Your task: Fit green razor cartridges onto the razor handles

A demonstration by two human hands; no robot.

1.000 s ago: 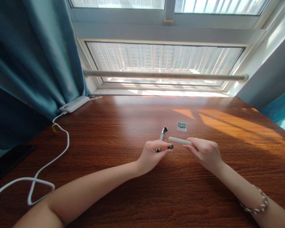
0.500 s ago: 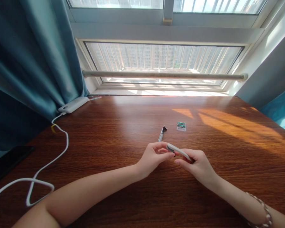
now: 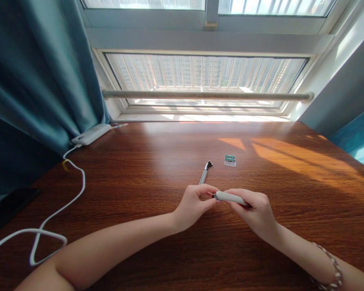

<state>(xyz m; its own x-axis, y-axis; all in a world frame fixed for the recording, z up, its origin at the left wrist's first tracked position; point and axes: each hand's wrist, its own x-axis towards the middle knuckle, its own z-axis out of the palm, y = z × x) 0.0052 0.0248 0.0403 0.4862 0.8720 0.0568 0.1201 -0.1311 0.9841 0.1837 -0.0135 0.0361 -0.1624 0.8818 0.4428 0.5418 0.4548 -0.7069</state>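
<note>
A pale, slim handle-like piece (image 3: 230, 197) with a dark tip lies across my right hand (image 3: 256, 208), whose thumb and fingers close around it. I cannot make out its exact kind. My left hand (image 3: 192, 206) pinches at its dark left end, and the fingers hide most of that tip. Just beyond my left hand a grey razor handle (image 3: 204, 176) rests on the table, its black head bare of a blade. To its right lies a small clear case (image 3: 230, 161) holding green-and-black razor cartridges.
The brown wooden table (image 3: 157, 161) runs up to a window with a rail (image 3: 200, 95). On the left are a white power strip (image 3: 91, 134), its looping white cable (image 3: 79, 198), a blue curtain (image 3: 63, 72) and a dark flat object (image 3: 13, 206).
The pale piece has turned from a slant to nearly level, its broad side now facing me. Both hands have drawn closer together around it. The camera view has shifted slightly.
</note>
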